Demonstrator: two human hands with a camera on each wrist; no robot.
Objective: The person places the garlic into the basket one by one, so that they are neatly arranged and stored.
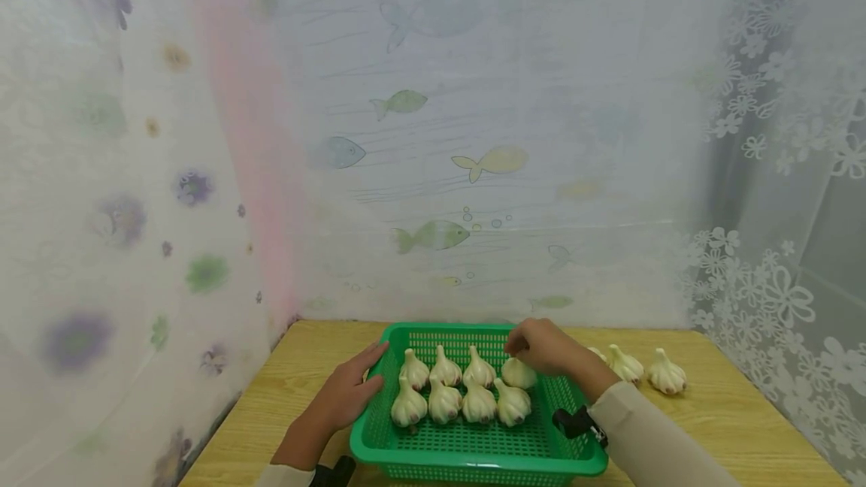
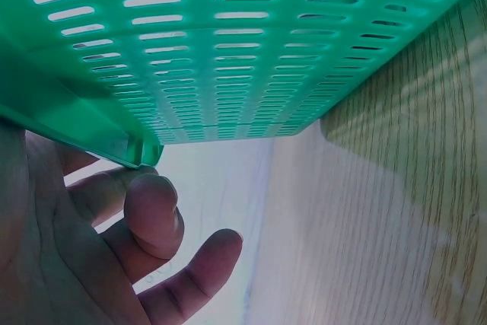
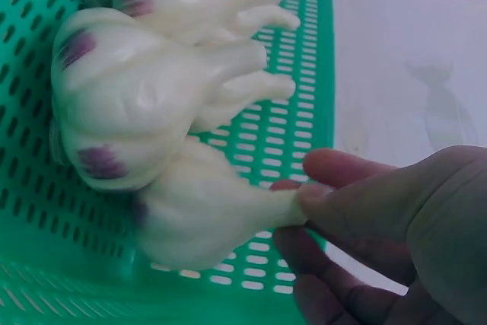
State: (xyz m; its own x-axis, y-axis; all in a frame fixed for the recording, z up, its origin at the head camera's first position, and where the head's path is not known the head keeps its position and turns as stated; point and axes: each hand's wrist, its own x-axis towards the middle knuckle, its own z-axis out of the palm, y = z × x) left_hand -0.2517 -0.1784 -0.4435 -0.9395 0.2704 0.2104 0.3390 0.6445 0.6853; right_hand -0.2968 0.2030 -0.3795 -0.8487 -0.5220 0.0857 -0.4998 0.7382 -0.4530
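Observation:
A green plastic basket (image 1: pixel 473 464) holds two rows of white garlic bulbs (image 1: pixel 444 401) with purple marks, stems up in the head view. At the back right inside it, my right hand (image 1: pixel 544 348) pinches the stem of a garlic bulb (image 3: pixel 202 211) between thumb and fingers. This bulb touches the neighbouring garlic bulb (image 3: pixel 137 100) in the right wrist view. My left hand (image 1: pixel 345 389) holds the left rim of the basket, with fingers (image 2: pixel 156 215) curled below the rim in the left wrist view; its thumb is hidden there.
On the wooden table (image 1: pixel 271 389), more garlic bulbs (image 1: pixel 667 373) stand right of the basket, one partly hidden by my right arm. A printed curtain (image 1: pixel 487 134) hangs behind the table, and another patterned curtain (image 1: pixel 122 246) borders the left side.

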